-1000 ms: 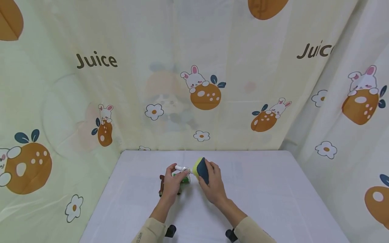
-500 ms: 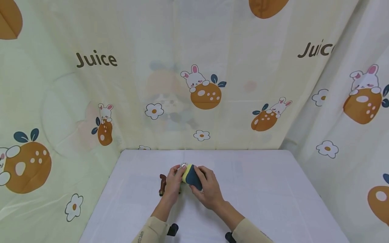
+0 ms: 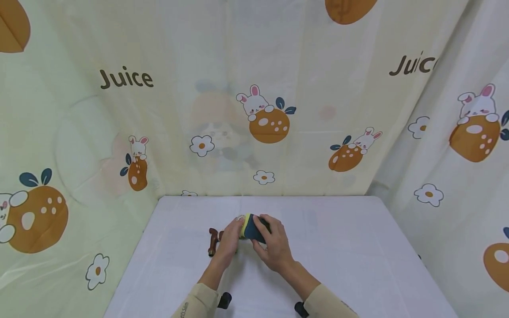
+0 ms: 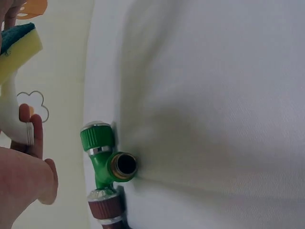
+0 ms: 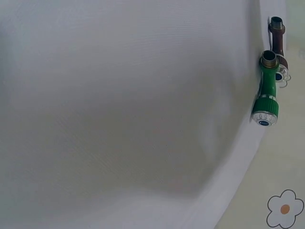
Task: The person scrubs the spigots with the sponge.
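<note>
My right hand [image 3: 274,247] grips a yellow-and-dark-green scrub sponge [image 3: 253,229] and presses it against a white fitting held in my left hand [image 3: 229,238]. In the left wrist view the white fitting [image 4: 12,112] is a smooth, curved, pipe-like piece with a ridged end, gripped by the fingers; the sponge [image 4: 24,50] touches its upper end. Below the hands on the table lie a green valve-like fitting [image 4: 102,164], with a ribbed knob and metal-rimmed opening, and a brown one [image 3: 213,240] of similar make. The right wrist view shows neither hand.
A white-covered table [image 3: 338,247] lies under the hands. Behind it and at its sides hangs a pale curtain [image 3: 298,168] printed with rabbits, oranges and flowers. Black wrist mounts [image 3: 224,300] sit by both sleeves.
The sponge in my right hand has moved left, from beside the white fitting onto it, and now covers much of it. My left hand keeps its hold with only a slight shift.
</note>
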Motion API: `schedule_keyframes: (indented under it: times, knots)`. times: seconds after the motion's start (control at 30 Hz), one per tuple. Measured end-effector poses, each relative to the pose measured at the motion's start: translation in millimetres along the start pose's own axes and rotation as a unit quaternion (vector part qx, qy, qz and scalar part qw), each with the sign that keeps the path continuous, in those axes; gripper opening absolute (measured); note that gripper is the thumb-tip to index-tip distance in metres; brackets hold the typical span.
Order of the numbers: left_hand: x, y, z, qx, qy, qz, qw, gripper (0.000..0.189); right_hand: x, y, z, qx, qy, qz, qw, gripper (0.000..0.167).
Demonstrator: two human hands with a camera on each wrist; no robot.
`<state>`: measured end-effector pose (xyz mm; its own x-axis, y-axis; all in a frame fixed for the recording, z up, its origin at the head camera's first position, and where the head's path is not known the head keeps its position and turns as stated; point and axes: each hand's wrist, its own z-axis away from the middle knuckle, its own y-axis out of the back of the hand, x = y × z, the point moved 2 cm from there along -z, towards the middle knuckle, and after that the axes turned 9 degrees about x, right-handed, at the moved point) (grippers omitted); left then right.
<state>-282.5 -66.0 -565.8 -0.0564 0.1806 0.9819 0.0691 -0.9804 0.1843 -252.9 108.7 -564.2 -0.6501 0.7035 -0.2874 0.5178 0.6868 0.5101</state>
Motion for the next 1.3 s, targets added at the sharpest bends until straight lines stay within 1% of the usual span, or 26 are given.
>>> schedule_keyframes:
  times: [0.07, 0.13, 0.3, 0.4, 0.47, 0.53, 0.7, 0.8, 0.9, 1.1, 1.3]
  knots:
    - [0.6, -1.0, 1.6, 0.005, -0.014, -0.005, 0.9999, 0.058, 0, 0, -0.4, 0.0, -0.008, -0.002, 1.0, 0.076]
    - [2.5, -1.6, 3.3, 0.012, -0.033, 0.0, 0.9994, 0.057, 0, 0, -0.8, -0.002, -0.016, -0.006, 0.9998, 0.076]
    - [9.1, -3.4, 6.3, 0.021, -0.086, 0.038, 0.9953, 0.042, 2, 0, 0.2, 0.004, -0.027, -0.018, 0.9995, 0.075]
    - [11.4, -4.2, 7.2, 0.023, -0.105, 0.044, 0.9932, 0.038, 2, 1, 0.3, 0.007, -0.03, -0.015, 0.9994, 0.074]
    - [12.3, -4.2, 7.3, 0.026, -0.11, 0.045, 0.9926, 0.035, 2, 1, -0.5, 0.007, -0.03, -0.014, 0.9994, 0.074]
    - [12.7, -3.6, 7.3, 0.028, -0.109, 0.044, 0.9927, 0.032, 3, 2, -1.3, 0.01, -0.031, -0.011, 0.9994, 0.073]
    - [11.5, -1.1, 6.1, 0.021, -0.105, 0.043, 0.9933, 0.028, 6, 2, -1.7, 0.019, -0.034, -0.012, 0.9992, 0.073]
    - [9.6, 0.4, 3.9, 0.016, -0.103, 0.055, 0.993, 0.029, 7, 1, -0.7, 0.014, -0.036, -0.018, 0.9991, 0.072]
    - [8.4, 1.5, 2.9, 0.01, -0.092, 0.071, 0.9931, 0.03, 9, 0, 0.9, 0.008, -0.039, -0.02, 0.999, 0.072]
    - [10.8, 2.5, 6.4, -0.006, -0.068, 0.093, 0.9933, 0.031, 13, -2, 3.0, 0.003, -0.04, -0.016, 0.9991, 0.072]
    - [11.5, 2.3, 6.3, -0.002, -0.069, 0.097, 0.9929, 0.036, 16, -2, 3.2, -0.004, -0.047, 0.003, 0.9989, 0.071]
